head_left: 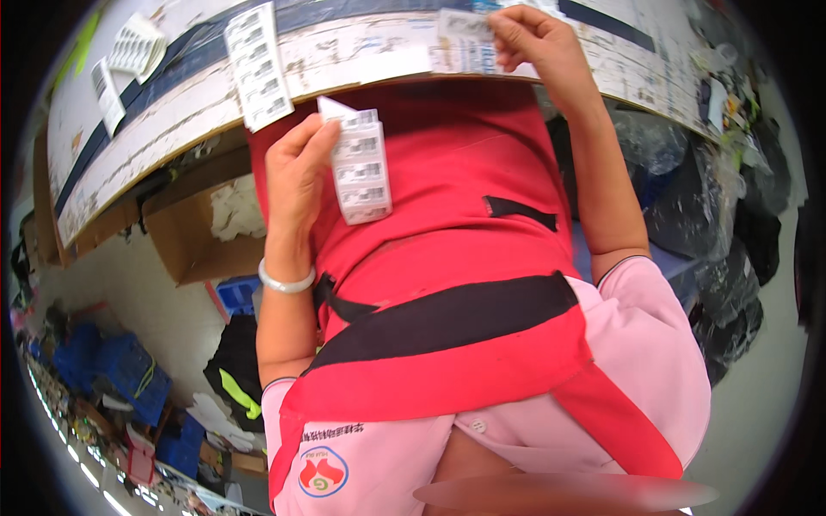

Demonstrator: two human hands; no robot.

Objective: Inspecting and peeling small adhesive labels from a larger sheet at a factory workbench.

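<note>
Below the table's edge, my left hand (297, 159) pinches a folded strip of white barcode labels (361, 172) between thumb and fingers, and the strip hangs down in front of my red apron. Over the tabletop at the upper right, my right hand (546, 52) has its fingers curled in. Its fingertips meet the right end of a single pale barcode label (462, 24). Beneath that label lies a clear packet with blue print (469, 58), partly covered by the label and the fingers.
Another label strip (258, 69) lies across the worn white table (361, 52), overhanging its edge. More curled label strips (136, 47) are at the far left. Under the table stands an open cardboard box (185, 228). Plastic-wrapped dark bundles (688, 198) are heaped at the right.
</note>
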